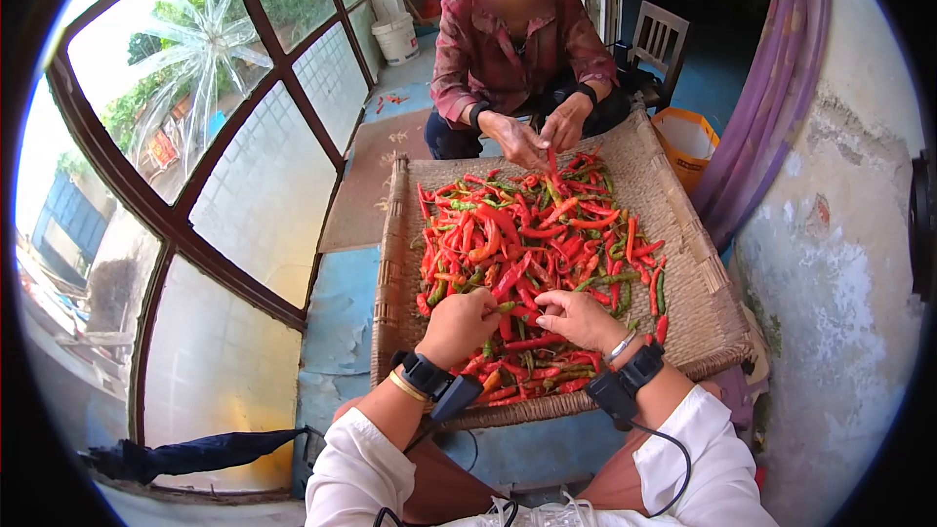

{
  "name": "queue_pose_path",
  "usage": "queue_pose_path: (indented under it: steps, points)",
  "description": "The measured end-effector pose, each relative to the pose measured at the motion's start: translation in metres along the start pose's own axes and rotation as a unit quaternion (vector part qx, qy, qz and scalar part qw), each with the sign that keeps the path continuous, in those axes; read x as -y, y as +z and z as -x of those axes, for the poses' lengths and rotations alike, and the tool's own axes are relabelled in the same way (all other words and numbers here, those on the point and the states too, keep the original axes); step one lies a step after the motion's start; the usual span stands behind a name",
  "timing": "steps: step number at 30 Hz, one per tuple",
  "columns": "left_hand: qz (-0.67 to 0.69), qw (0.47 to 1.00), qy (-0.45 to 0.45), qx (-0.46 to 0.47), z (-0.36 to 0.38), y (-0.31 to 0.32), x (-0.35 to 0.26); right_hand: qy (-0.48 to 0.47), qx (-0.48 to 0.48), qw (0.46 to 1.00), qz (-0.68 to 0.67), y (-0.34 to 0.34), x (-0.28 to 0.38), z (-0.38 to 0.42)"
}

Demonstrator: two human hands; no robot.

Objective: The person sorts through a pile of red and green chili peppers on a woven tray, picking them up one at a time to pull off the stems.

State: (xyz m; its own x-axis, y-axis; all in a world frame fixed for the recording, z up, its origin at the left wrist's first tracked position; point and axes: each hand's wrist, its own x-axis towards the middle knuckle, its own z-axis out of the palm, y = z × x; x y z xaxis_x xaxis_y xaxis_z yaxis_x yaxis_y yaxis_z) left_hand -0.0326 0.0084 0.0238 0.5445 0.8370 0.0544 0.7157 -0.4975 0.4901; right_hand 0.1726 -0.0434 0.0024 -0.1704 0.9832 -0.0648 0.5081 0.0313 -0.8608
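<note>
A wide woven basket tray point(698, 307) in front of me holds a heap of chili peppers point(498, 244), mostly red with some green and orange. Over its near part, my left hand point(461, 326) is closed, and the greenish end of a chili pepper point(506, 307) pokes out from its fingertips. A little to the right, my right hand point(578, 320) is pinched with thumb and forefinger together; what lies between them is too small to make out. Both hands hover close above the heap, a short gap apart.
Across the tray sits another person point(517, 49), both hands at a red pepper over the far edge. A yellow bucket point(686, 141) and a wooden chair point(659, 49) stand at the back right. Framed windows point(264, 166) line the left; a folded umbrella point(205, 456) lies low left.
</note>
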Motion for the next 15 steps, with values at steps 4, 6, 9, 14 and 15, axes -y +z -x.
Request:
queue_pose_path:
  steps: [4,6,9,14,15]
  points:
    - [0.2,0.979,0.006,0.032,0.001,-0.001,0.002,-0.044,-0.035,0.997,-0.058,0.004,0.006,0.001]
    - [0.235,0.969,0.047,0.062,0.003,0.004,-0.002,-0.06,-0.028,0.994,-0.087,0.004,0.012,0.002]
    - [0.254,0.961,0.073,0.082,0.003,0.008,-0.007,0.005,0.027,0.989,-0.148,0.0,0.02,0.005]
    - [0.286,0.953,0.056,0.086,0.0,0.005,-0.001,0.059,0.005,0.965,-0.255,-0.013,0.014,0.001]
    - [0.286,0.953,0.056,0.086,-0.001,0.004,0.004,0.085,-0.01,0.954,-0.289,-0.019,0.01,-0.002]
